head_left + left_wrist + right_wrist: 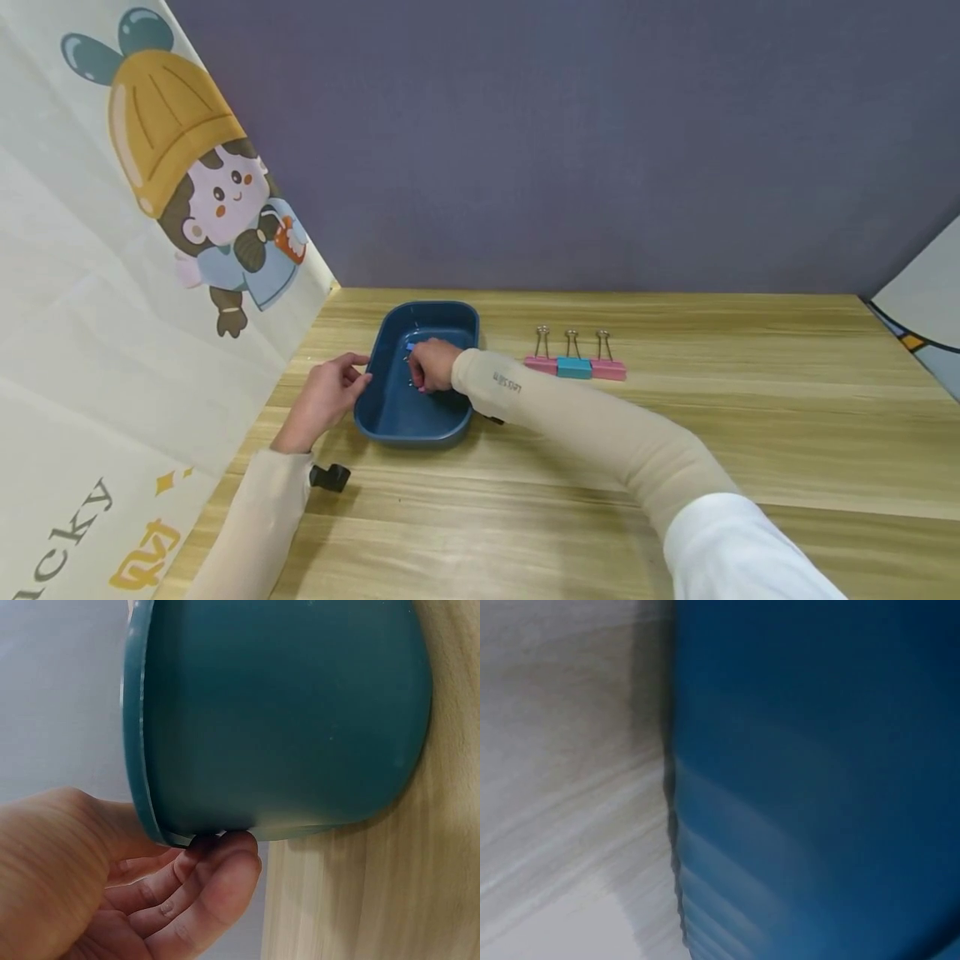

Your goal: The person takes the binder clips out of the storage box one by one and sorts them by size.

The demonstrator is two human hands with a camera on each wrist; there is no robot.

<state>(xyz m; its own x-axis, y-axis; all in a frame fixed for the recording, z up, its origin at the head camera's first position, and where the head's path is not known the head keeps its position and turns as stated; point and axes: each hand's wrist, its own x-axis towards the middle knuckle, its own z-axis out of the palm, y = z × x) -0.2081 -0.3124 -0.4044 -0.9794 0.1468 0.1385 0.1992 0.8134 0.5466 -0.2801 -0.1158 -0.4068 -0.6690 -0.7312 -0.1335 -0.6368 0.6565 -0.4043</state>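
Note:
A dark blue rectangular plastic tray (420, 417) sits on the table. My left hand (330, 396) grips its left rim; in the left wrist view the fingers (217, 892) bear against the tray's outer wall (285, 712). My right hand (435, 364) reaches inside the tray with curled fingers, pinching a small pink binder clip (422, 389) mostly hidden by the hand. A blue binder clip (410, 346) shows just beyond that hand. Only the tray's side (802, 750) and tabletop fill the right wrist view; the hand is out of it.
Right of the tray stands a row of binder clips, a pink one (540, 364), a blue one (573, 368) and another pink one (608, 370), with silver handles pointing away. A grey wall (562, 167) rises behind the wooden table (750, 400); a printed white sheet (75, 333) borders the left.

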